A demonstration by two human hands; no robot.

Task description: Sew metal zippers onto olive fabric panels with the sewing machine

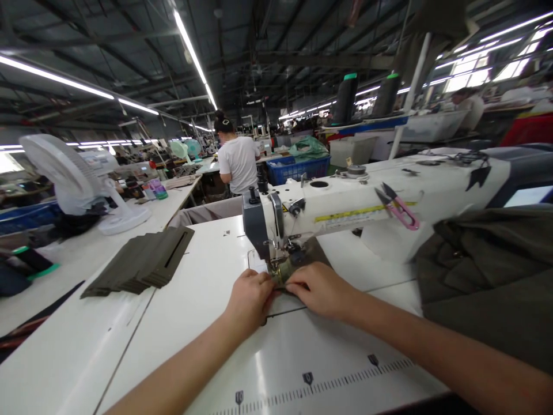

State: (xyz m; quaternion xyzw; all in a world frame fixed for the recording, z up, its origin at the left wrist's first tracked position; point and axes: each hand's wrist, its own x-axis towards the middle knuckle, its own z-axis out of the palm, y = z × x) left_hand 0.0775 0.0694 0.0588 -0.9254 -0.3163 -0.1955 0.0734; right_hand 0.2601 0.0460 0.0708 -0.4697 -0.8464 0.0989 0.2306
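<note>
A white sewing machine (367, 196) stands on the table, and a dark olive piece of fabric (317, 252) lies under its needle area. My left hand (249, 297) is closed at the front left of the presser foot, its fingertips pinching the near edge of the cloth. Just to the right, my right hand (324, 288) pinches the same edge between thumb and fingers. The two hands are close together but apart. My fingers partly hide the fabric edge, and the needle tip is too small to make out.
Stacked olive fabric pieces (140, 259) lie on the left. A larger dark garment (492, 276) is heaped at the right. Pink-handled thread snips (400, 208) rest against the machine arm. Beyond are a white fan (71, 173), a blue crate (298, 169) and a person (239, 161).
</note>
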